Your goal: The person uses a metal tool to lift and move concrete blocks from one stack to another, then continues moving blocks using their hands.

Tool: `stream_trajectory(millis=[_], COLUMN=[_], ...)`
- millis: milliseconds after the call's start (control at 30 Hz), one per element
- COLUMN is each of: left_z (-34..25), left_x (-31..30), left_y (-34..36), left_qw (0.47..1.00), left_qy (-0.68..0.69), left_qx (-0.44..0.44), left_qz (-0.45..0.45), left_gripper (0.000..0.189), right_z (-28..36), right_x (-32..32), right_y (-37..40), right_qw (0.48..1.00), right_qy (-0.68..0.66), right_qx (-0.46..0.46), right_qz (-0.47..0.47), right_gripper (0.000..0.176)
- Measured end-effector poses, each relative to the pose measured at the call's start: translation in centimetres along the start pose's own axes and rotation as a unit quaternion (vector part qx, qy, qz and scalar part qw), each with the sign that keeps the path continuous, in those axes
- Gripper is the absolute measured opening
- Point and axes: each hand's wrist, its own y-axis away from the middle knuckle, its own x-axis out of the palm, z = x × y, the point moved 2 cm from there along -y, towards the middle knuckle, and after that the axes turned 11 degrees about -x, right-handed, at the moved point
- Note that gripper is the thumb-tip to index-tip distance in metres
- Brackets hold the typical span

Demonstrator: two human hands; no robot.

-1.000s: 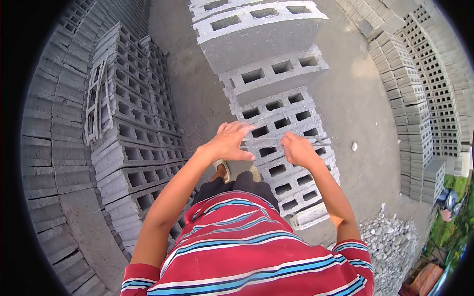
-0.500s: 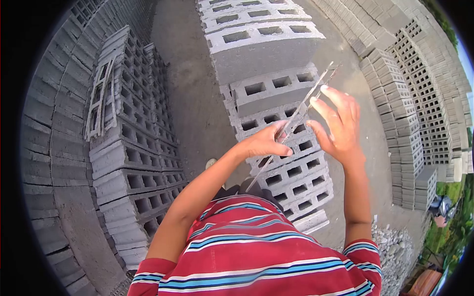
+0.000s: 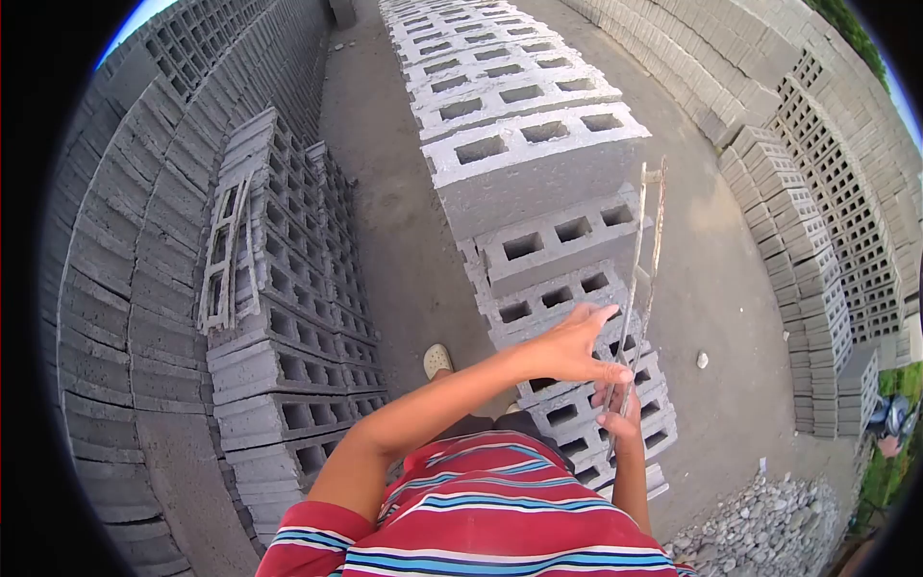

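Observation:
My right hand is closed around the lower part of a narrow ladder-like frame, two long thin bars joined by short crosspieces. It stands nearly upright, its top end reaching beside the hollow concrete blocks. My left hand is right by the frame's bars, just above my right hand, with thumb and fingers spread apart. Below and behind both hands lies a stepped stack of grey hollow blocks, their rectangular holes facing up. Part of my right hand's fingers is hidden behind the bars and my left thumb.
A similar frame leans on the block stack at left. More block walls rise further left, and other stacks line the right side. A gravel heap lies at lower right. A light clog shows on the ground.
The frame has passed from my left hand to my right and swung more upright. My right hand has come down and closed; my left has opened. The view has shifted, showing more of the block row.

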Motion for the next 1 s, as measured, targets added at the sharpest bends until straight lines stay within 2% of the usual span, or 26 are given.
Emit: stream_trajectory(millis=[67, 100, 167, 233, 300, 333, 400, 533, 633, 667, 800, 967, 1000], left_z=[0.5, 0.9, 0.7, 0.4, 0.7, 1.4, 2.9, 3.6, 4.2, 4.3, 3.8, 3.7, 3.6], left_x=[-4.9, -8.1, -14.4, -20.3, -27.0, -28.7, -31.3, -34.0, -34.6, -34.6, -34.2, -33.1, -33.1], left_y=[0.9, 1.1, 1.6, 1.3, -0.6, -1.8, -4.0, -6.5, -7.7, -8.1, -9.7, -10.8, -10.7], left_qw=[0.958, 0.928, 0.879, 0.837, 0.752, 0.732, 0.685, 0.689, 0.633, 0.629, 0.587, 0.573, 0.570], left_qy=[-0.242, -0.314, -0.419, -0.505, -0.632, -0.655, -0.696, -0.626, -0.646, -0.634, -0.667, -0.682, -0.685], left_qx=[0.108, 0.155, 0.161, 0.149, 0.156, 0.174, 0.216, 0.340, 0.393, 0.420, 0.387, 0.354, 0.351], left_qz=[-0.113, -0.130, -0.160, -0.153, -0.104, -0.064, 0.017, 0.134, 0.165, 0.162, 0.246, 0.286, 0.286], left_gripper=[0.088, 0.080, 0.071, 0.074, 0.072, 0.069, 0.068, 0.070, 0.062, 0.052, 0.038, 0.048, 0.049], right_z=[-0.4, -0.6, 0.0, 0.2, -0.1, -0.9, -1.4, -0.1, 0.3, 0.5, 1.2, -1.5, -1.7], right_x=[-0.2, -0.5, -0.4, 0.2, 2.1, 2.7, 6.0, 13.2, 17.0, 18.3, 21.3, 21.1, 21.1], right_y=[0.7, 0.6, -0.2, -1.9, -5.2, -6.2, -9.2, -13.5, -14.2, -13.9, -12.8, -13.0, -13.6], right_qw=[0.996, 0.994, 0.987, 0.979, 0.968, 0.964, 0.951, 0.922, 0.889, 0.879, 0.843, 0.837, 0.827], right_qy=[0.042, 0.054, 0.079, 0.077, 0.084, 0.071, 0.031, -0.048, -0.078, -0.068, -0.036, -0.075, -0.063], right_qx=[0.017, 0.039, 0.058, 0.067, 0.065, 0.063, 0.049, 0.046, 0.069, 0.082, 0.110, 0.075, 0.080], right_qz=[-0.072, -0.092, -0.130, -0.174, -0.229, -0.248, -0.304, -0.382, -0.446, -0.465, -0.525, -0.536, -0.553], right_gripper=[0.099, 0.102, 0.101, 0.101, 0.101, 0.098, 0.095, 0.097, 0.099, 0.100, 0.101, 0.092, 0.098])
